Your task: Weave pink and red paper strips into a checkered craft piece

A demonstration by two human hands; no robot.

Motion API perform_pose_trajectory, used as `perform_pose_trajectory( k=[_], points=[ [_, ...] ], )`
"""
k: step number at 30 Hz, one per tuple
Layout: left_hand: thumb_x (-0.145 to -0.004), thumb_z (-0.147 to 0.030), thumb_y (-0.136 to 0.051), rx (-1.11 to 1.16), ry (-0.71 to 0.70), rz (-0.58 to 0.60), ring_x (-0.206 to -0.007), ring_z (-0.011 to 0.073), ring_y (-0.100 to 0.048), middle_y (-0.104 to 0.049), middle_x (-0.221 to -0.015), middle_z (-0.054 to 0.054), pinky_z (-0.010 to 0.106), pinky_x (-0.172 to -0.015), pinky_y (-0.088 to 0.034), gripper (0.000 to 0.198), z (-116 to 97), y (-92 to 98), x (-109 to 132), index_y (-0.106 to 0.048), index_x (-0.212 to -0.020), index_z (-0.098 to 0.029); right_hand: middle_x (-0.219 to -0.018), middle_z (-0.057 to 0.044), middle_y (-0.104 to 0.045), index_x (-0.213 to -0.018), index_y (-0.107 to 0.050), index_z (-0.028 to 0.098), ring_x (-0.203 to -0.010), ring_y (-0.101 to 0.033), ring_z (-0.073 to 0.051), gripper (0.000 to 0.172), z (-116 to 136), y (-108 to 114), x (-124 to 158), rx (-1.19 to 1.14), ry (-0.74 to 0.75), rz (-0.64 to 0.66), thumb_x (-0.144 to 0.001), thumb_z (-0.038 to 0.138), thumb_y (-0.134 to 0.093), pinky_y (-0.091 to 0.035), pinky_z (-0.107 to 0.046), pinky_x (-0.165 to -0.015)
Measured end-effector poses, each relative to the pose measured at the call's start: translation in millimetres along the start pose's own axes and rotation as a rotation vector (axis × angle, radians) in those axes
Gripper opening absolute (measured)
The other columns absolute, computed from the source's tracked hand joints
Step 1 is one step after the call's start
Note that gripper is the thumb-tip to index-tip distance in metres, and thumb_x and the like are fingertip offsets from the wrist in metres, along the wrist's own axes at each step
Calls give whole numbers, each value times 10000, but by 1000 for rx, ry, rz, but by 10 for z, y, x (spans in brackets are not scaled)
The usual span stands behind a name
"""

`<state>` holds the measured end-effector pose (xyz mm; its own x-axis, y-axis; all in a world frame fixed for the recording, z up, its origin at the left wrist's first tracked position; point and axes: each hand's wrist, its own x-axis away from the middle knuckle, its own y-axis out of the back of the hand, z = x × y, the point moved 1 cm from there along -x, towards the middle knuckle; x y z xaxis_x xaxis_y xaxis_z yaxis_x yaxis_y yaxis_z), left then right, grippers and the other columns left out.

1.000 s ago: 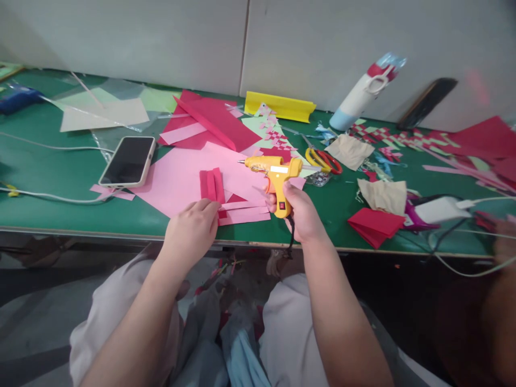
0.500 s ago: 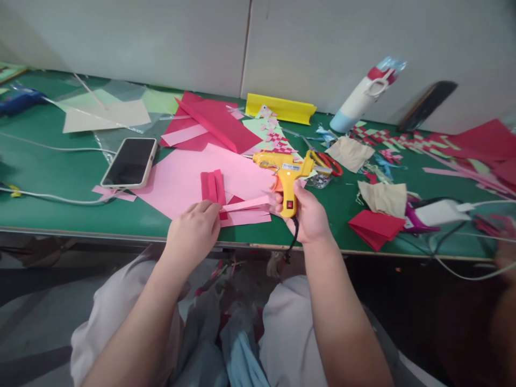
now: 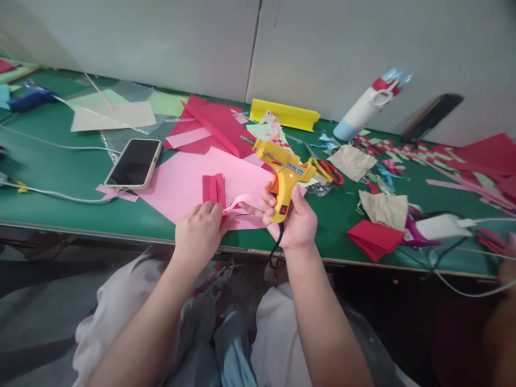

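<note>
My right hand (image 3: 296,220) grips a yellow glue gun (image 3: 284,172) by its handle, nozzle tilted up and to the left; its fingertips also touch a light pink paper strip (image 3: 238,203) that bows upward. My left hand (image 3: 200,232) is closed on the near end of that strip, beside folded red strips (image 3: 213,188) lying on a large pink sheet (image 3: 189,174) on the green table (image 3: 60,172).
A phone (image 3: 135,163) lies left of the pink sheet, a white cable (image 3: 60,196) below it. Red paper (image 3: 209,126), a yellow folded piece (image 3: 284,114), scissors (image 3: 328,169), a bottle (image 3: 368,105), red folded sheets (image 3: 373,236) and scraps lie around. Another person's hand (image 3: 506,258) shows far right.
The glue gun has tilted, nozzle rising leftward, and come closer to my left hand. The pink strip has been lifted off the pile into a bow between both hands.
</note>
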<state>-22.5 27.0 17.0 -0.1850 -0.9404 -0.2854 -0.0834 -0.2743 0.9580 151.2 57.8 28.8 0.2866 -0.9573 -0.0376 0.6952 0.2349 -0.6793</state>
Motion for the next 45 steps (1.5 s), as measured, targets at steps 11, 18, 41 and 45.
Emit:
perform_pose_trajectory(
  k=[11, 18, 41, 45],
  points=[
    [-942, -299, -422, 32, 99, 28, -758, 210, -629, -664, -801, 47, 298, -514, -283, 254, -15, 42, -46, -585, -778, -194, -658, 49, -404, -931, -619, 209, -511, -432, -91, 462, 147, 40, 109, 199, -5, -86, -845, 640, -479, -499, -469, -936],
    [-914, -294, -456, 122, 117, 81, -670, 185, -607, -660, -789, 34, 290, -525, -281, 215, 86, 88, -65, -557, -752, -194, -662, 23, -495, -860, -640, 156, -513, -477, -82, 388, 336, 256, 328, 295, -245, -227, -766, 531, -678, -538, -269, -599],
    [-934, -301, -423, 123, 8, 93, -722, 202, -643, -704, -880, 52, 294, -540, -346, 235, 175, 89, -42, -625, -880, -193, -869, -33, -539, -891, -577, 142, -509, -457, -52, 458, 32, 149, 424, 707, -397, -105, -850, 597, -547, -352, -188, -392],
    [-937, -305, -418, 118, 12, 98, -725, 202, -645, -702, -881, 60, 290, -538, -350, 239, 180, 87, -38, -622, -886, -192, -866, -31, -543, -870, -563, 155, -527, -475, -64, 448, 27, 154, 448, 765, -384, -125, -868, 601, -516, -351, -193, -402]
  ],
)
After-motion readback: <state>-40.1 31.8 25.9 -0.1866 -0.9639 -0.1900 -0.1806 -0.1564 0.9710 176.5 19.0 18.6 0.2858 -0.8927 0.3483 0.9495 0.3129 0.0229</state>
